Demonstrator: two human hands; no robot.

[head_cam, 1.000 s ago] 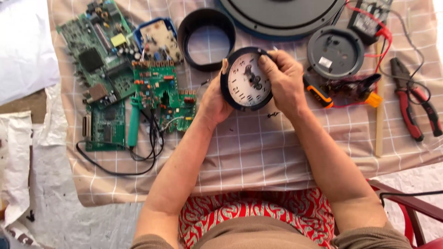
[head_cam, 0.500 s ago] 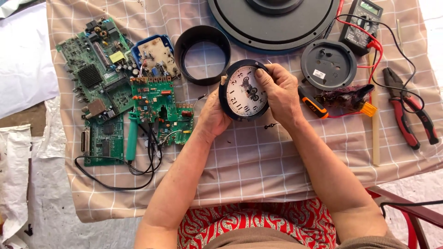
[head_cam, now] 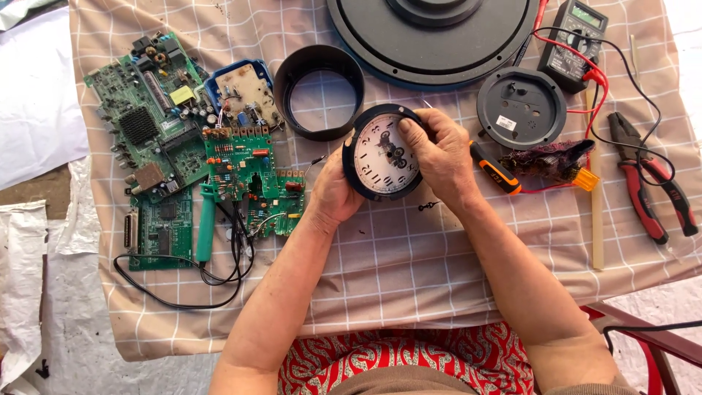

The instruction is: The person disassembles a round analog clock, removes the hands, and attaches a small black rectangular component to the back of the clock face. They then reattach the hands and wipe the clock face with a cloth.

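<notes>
A: What are the fingers [head_cam: 409, 132] of the right hand [head_cam: 442, 157] doing?

B: They curl over the upper right rim of the clock face [head_cam: 382, 153], and the fingertips press near the small hands at its centre. It looks like a narrow pinch, though what sits between the tips is too small to tell.

A: And the left hand [head_cam: 333, 194]?

B: It cups the dial from below and from the left, fingers closed around the black rim. That grip keeps the face tilted up toward the camera and steady under the other hand.

A: So the dial is off the surface?

B: It seems held just above the checked cloth [head_cam: 409, 278] covering the surface, in front of the person and roughly at the middle of the spread.

A: What lies around it?

B: Just behind it stands an open black ring [head_cam: 319, 91], and to the right a round black back cover [head_cam: 521, 108] lies flat. Both sit within easy reach, like parts laid out in order. A tiny dark clock hand [head_cam: 428, 206] rests loose on the cloth below the right wrist.

A: Tools?

B: An orange-handled screwdriver [head_cam: 493, 168] touches the right hand's edge. Pliers [head_cam: 647, 183] and a multimeter [head_cam: 578, 33] sit further right, green circuit boards [head_cam: 183, 161] to the left, and a large dark disc [head_cam: 431, 36] at the far edge.
</notes>
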